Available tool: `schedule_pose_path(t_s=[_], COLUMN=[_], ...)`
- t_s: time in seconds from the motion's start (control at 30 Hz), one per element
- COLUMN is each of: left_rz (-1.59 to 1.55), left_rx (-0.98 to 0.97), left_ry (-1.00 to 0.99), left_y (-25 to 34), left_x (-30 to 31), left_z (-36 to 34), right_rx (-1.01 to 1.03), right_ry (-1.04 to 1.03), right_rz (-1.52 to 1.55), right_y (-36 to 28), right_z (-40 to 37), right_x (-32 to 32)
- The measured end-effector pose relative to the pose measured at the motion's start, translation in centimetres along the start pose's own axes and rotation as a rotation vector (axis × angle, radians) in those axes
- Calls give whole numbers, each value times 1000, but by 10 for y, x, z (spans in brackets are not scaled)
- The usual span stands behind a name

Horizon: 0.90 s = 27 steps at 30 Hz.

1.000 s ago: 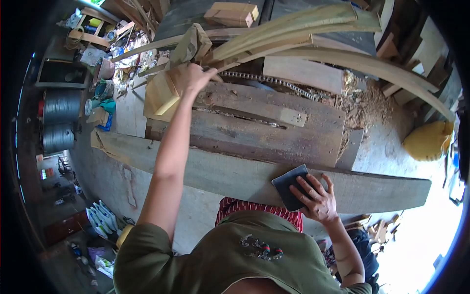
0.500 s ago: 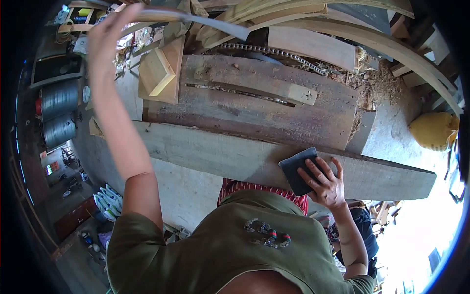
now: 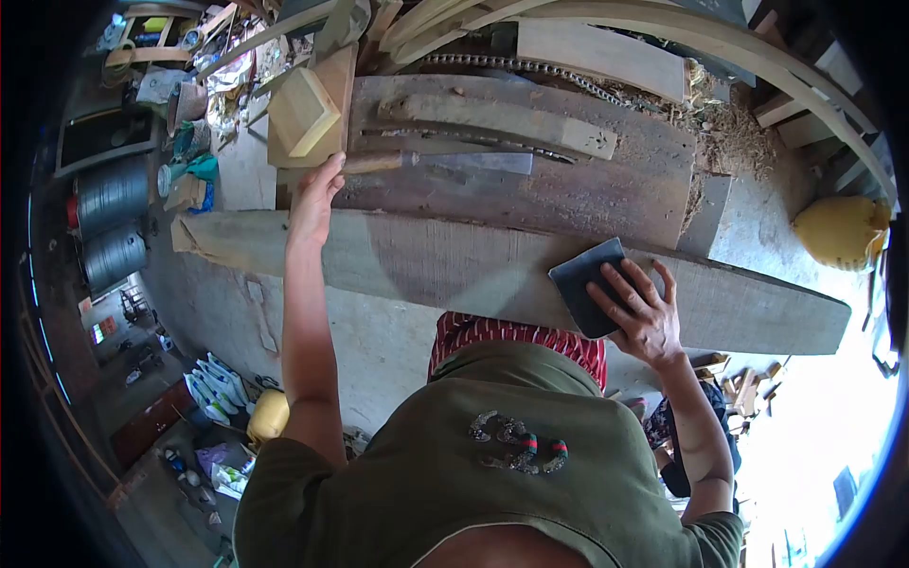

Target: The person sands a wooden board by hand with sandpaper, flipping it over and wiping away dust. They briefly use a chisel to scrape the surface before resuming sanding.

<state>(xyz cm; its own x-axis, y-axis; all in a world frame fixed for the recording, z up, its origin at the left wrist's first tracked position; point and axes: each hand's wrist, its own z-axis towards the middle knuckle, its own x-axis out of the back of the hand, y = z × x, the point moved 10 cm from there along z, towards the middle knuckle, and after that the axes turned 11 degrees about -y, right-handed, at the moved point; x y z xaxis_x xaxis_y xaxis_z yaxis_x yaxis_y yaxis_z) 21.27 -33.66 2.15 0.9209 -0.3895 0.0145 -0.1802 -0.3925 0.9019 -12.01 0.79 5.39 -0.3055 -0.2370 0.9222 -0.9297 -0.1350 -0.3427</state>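
Both hands open in workshop: left (image 3: 315, 201) at knife (image 3: 445, 161) on slab (image 3: 587, 194), right (image 3: 646, 317) flat on sandpaper (image 3: 579, 282) atop plank (image 3: 426, 267).

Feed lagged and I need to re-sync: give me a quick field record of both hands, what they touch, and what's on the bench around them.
left hand: open, fingertips at the handle end of the long knife
long knife: lying flat on the thick slab
right hand: fingers spread flat on the sanding sheet
sanding sheet: dark, on the long plank, at its near edge
behind slab: chain, sawdust, curved wood strips
left of slab: pale wooden block
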Motion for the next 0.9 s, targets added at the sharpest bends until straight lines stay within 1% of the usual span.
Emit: schedule_pose_path(t_s=[0.03, 0.1, 0.13, 0.17, 0.2, 0.23, 0.3, 0.33, 0.37, 0.4, 0.43, 0.47, 0.5, 0.57, 0.6, 0.67, 0.83, 0.9], left_rz=[-6, -18, 59, 49, 352, 647, 909, 915, 913, 911, 926, 1083, 1200, 1143, 1133, 1128, 1128, 1155], left_rx=[-1, 98, 141, 141, 16, -116, -360, -426, -498, -567, -565, -662, -747, -754, -758, -741, -791, -766], left_ry=[4, -70, -52, -70, 47, 163, 277, 194, 46, -97, -268, -344, -393, -332, -344, -253, -241, -221], left_y=[-3, -20, -24, -30, -11, 12, 46, 49, 53, 53, 40, 41, 33, 15, 9, 4, -4, -4], left_x=[5, 6, 13, 14, 21, 14, -14, -36, -73, -114, -150, -190, -217, -233, -239, -233, -232, -234], left_z=[0, 8, 13, 16, 14, 8, -17, -25, -38, -56, -67, -90, -105, -113, -115, -113, -120, -119], right_rx=[5, 12, 32, 16, 34, 48, 52, 57, 69, 70, 88, 100, 121, 112, 107, 90, 49, 37], right_ry=[-2, 13, 46, 40, 54, 66, 113, 144, 180, 173, 181, 186, 167, 203, 184, 155, 70, 112], right_rz=[-4, -41, -58, -70, -68, -69, -110, -110, -105, -111, -76, -43, -112, -66, -55, -55, 25, 50], right_y=[0, -2, -3, -2, -3, -3, -5, -4, -5, -5, -6, -5, -6, -6, -5, -5, 0, -1], right_z=[2, -1, -3, -3, -4, -5, -8, -10, -11, -9, -9, -11, -10, -11, -12, -12, -7, -4], right_x=[-1, 0, 2, 1, 3, 5, 9, 9, 9, 8, 9, 12, 11, 13, 12, 6, 2, 6])
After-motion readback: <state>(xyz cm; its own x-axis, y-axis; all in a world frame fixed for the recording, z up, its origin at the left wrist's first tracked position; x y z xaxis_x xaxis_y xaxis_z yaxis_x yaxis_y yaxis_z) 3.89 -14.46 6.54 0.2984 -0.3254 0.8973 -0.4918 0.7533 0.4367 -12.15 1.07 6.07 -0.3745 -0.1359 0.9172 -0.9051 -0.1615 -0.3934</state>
